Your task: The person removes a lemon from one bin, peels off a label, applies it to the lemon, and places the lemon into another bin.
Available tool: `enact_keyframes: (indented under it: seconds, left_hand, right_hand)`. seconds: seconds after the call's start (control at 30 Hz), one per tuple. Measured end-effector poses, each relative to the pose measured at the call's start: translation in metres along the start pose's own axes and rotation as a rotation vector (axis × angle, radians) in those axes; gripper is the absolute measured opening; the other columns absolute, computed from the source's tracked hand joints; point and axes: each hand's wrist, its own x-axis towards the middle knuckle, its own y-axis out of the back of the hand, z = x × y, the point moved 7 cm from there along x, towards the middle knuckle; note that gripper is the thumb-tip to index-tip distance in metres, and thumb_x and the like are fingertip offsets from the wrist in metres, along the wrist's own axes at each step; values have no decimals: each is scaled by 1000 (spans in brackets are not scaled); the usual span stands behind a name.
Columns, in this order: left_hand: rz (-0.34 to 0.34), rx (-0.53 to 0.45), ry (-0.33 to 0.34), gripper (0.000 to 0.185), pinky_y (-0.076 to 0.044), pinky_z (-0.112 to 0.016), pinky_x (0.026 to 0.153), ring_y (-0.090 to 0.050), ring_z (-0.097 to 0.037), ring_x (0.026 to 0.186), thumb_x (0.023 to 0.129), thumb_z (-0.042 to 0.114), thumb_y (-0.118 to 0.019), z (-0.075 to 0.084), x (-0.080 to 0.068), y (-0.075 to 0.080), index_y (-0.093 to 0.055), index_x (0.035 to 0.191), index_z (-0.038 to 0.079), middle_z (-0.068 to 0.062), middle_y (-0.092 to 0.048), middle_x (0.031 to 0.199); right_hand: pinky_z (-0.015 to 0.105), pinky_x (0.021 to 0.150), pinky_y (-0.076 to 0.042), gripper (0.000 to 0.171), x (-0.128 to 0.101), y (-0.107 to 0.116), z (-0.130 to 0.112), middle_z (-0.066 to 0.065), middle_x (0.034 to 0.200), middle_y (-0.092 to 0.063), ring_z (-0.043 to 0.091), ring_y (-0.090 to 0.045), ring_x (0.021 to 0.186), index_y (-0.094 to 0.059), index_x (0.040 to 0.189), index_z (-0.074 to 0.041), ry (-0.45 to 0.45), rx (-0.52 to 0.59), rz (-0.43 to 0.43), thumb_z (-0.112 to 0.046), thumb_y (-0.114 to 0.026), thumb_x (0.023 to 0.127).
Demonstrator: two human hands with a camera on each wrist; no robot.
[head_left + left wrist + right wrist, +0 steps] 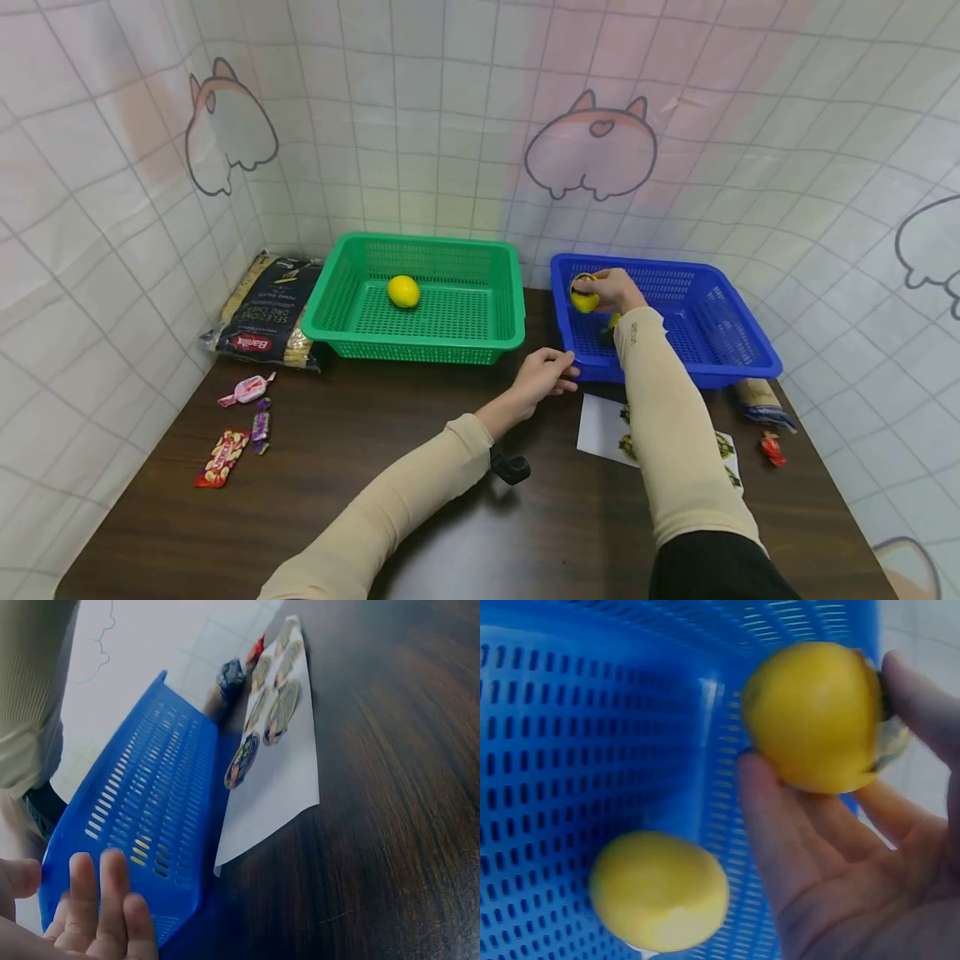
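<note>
My right hand (pixel 613 289) holds a yellow lemon (pixel 584 301) above the left end of the blue basket (pixel 720 337); in the right wrist view the fingers (pixel 780 825) curl round that lemon (pixel 814 712). A second lemon (pixel 658 891) lies on the blue basket's floor (pixel 570 735) beneath it. My left hand (pixel 546 372) hovers with relaxed fingers (pixel 97 900) by the blue basket's near left corner (pixel 150 817), holding nothing. A third lemon (pixel 403 292) sits in the green basket (pixel 337 329).
A pasta bag (pixel 266 312) lies left of the green basket. Wrapped candies (pixel 232 425) sit at the table's left. A white sheet with pictures (pixel 607 425) lies under my right arm, also seen as the sheet (pixel 277 765). A small packet (pixel 759 398) and a red candy (pixel 771 448) lie at right.
</note>
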Motion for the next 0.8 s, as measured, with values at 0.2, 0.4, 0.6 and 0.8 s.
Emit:
enact_keyframes:
  seconds: [0.2,0.4,0.6,0.8]
  left_hand:
    - [22,-2,-6,30,-60,-39,90,-72,-8,75,102,34,-56,3,0,-6,-62,114,7,-14,-76,107]
    - [27,-90,-16,20,-61,-32,87,-76,-17,91,103,23,-56,5,0,-10,-59,109,4,-19,-75,109]
    - [6,-142,11,17,-59,-38,94,-75,-25,101,103,19,-54,6,1,-11,-57,108,4,-22,-74,111]
    - [1,-149,9,18,-59,-39,96,-75,-24,100,104,19,-53,5,4,-11,-56,110,3,-22,-72,113]
  right_hand:
    - [44,106,-53,56,11,-14,24,21,137,-53,31,-57,117,-49,139,3,-137,-37,-62,-34,-61,98]
    - [43,101,-56,57,20,-22,40,21,135,-53,30,-59,113,-51,137,4,-178,-121,-113,-36,-62,98]
    - [41,100,-57,60,16,-21,39,22,133,-53,32,-61,113,-50,135,6,-171,-203,-92,-40,-59,98]
    - [39,83,-57,60,-12,-8,6,24,125,-59,35,-63,106,-49,133,5,-86,-410,-2,-43,-59,98]
